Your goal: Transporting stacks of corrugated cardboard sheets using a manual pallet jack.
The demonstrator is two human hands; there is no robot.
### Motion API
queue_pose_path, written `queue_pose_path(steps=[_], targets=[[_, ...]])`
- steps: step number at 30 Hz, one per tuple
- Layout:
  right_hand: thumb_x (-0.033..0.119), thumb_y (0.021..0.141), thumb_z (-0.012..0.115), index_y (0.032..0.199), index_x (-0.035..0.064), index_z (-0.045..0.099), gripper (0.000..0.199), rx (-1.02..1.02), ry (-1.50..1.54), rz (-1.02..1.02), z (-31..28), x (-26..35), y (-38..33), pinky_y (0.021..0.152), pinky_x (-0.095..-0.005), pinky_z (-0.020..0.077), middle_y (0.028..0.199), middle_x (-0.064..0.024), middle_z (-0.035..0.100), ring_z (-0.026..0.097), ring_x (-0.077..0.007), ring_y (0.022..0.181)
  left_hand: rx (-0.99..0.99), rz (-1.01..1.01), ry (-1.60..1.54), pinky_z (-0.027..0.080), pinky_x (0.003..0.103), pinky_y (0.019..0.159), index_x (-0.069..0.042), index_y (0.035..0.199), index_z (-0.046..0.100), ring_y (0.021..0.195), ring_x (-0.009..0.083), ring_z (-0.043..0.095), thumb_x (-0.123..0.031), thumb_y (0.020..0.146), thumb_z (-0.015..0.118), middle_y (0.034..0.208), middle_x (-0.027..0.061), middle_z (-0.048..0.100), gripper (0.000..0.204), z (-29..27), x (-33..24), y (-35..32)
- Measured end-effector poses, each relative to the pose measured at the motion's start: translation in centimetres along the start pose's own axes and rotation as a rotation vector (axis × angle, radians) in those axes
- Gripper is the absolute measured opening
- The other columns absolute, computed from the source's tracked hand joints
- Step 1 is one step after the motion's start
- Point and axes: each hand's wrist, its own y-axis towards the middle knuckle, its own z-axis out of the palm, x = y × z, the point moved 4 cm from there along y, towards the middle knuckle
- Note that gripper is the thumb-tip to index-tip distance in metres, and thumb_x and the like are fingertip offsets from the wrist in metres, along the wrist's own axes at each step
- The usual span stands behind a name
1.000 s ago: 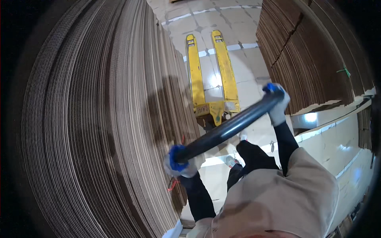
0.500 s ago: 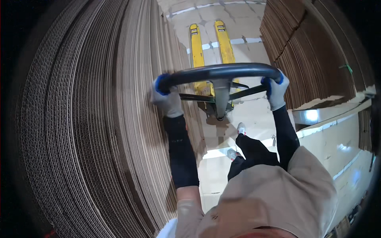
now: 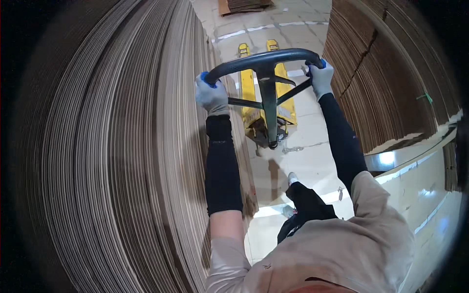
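Both of my hands wear white gloves with blue on the fingers. My left hand [image 3: 212, 94] is closed round the left end of the black loop handle [image 3: 266, 59]. At the handle's right corner my right hand [image 3: 321, 78] grips it as well. Both arms are stretched out forward. The handle's dark shaft runs down to a yellow pallet jack [image 3: 251, 115] on the floor in front of me. Its two forks point away from me and carry nothing.
A tall stack of flat cardboard sheets [image 3: 132, 146] stands close along my left. On the right is another cardboard stack [image 3: 386, 93], with a green strap [image 3: 428, 97] on its side. More brown cardboard [image 3: 244, 5] lies at the far end. The pale tiled floor [image 3: 303, 158] shines.
The handle and both hands have moved farther forward, and my arms are straighter. More floor and a cardboard pile have come into view at the far end.
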Motion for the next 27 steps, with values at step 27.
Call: queue_pose_path(steps=[27], targets=[[0.003, 0.084, 0.058, 0.084, 0.0001, 0.061, 0.004, -0.246, -0.022, 0.067, 4.9, -19.6, 41.0, 0.044, -0.022, 0.0391, 0.066, -0.0021, 0.059, 0.051, -0.0073, 0.048, 0.165, -0.092, -0.572, 0.052, 0.032, 0.072, 0.0, 0.092, 0.061, 0.075, 0.0166, 0.063, -0.002, 0.075, 0.068, 0.08, 0.0053, 0.064, 0.018, 52.8, -1.2, 20.9]])
